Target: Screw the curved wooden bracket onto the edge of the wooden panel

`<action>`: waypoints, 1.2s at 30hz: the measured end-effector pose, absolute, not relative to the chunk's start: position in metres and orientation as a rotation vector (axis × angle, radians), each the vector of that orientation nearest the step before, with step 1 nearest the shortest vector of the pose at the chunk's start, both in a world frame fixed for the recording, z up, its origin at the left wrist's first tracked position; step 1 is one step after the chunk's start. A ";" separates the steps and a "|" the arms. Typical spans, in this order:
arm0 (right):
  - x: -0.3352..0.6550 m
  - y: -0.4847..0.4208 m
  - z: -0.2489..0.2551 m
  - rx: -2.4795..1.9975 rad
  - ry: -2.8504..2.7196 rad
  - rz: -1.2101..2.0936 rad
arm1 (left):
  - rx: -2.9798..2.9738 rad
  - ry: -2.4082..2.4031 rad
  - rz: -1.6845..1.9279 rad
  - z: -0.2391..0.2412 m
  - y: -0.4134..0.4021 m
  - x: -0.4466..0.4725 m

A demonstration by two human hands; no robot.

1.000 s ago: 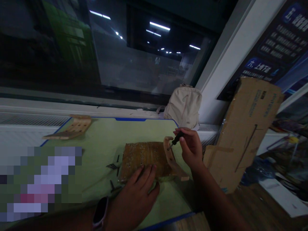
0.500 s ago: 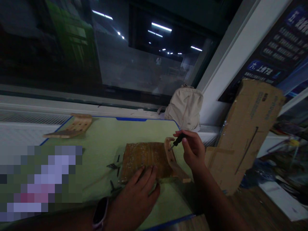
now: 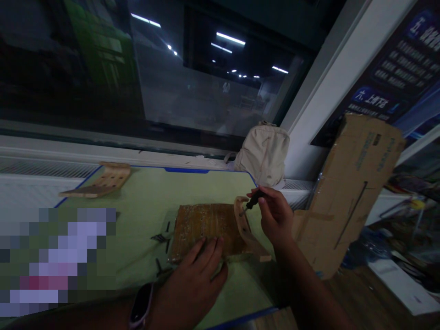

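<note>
My right hand (image 3: 277,215) is closed around the black handle of a screwdriver (image 3: 254,200). The tip of its shaft meets the upper part of a curved wooden piece (image 3: 244,229) with holes, which stands against the right edge of a brown wooden board (image 3: 209,220). My left hand (image 3: 195,275) lies on the near edge of that board, fingers stretched out. Several dark screws (image 3: 160,238) are scattered on the table left of the board. Whether the screwdriver tip sits in a screw head is too small to tell.
A second curved wooden piece (image 3: 110,179) with holes rests at the far left corner of the green table (image 3: 147,188). Behind the table stand a beige backpack (image 3: 263,151) and a window. A large cardboard sheet (image 3: 354,192) leans at the right. The left side is blurred out.
Almost nothing differs; the view has shifted very slightly. My left hand stays on the board and the screwdriver stays at the curved piece.
</note>
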State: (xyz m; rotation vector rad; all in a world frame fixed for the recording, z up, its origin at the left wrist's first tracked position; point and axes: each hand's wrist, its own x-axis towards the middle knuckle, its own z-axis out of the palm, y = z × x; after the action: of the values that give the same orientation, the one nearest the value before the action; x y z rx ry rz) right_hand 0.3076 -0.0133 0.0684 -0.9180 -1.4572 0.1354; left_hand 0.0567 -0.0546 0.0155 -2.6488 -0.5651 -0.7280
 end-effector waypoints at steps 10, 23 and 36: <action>0.308 -0.012 0.070 -0.938 -1.453 0.074 | -2.663 -0.555 -0.700 0.017 -0.055 0.058; 0.307 -0.012 0.072 -0.940 -1.426 -0.006 | -2.677 -0.551 -0.674 0.017 -0.054 0.056; 0.311 -0.012 0.065 -1.006 -1.440 0.001 | -2.660 -0.555 -0.685 0.019 -0.055 0.056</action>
State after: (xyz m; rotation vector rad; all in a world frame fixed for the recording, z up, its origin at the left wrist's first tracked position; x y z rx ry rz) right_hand 0.3105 -0.0124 0.0653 -1.0058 -1.4398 0.0011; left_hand 0.0563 -0.0547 0.0191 -2.6602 -0.5551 -0.6847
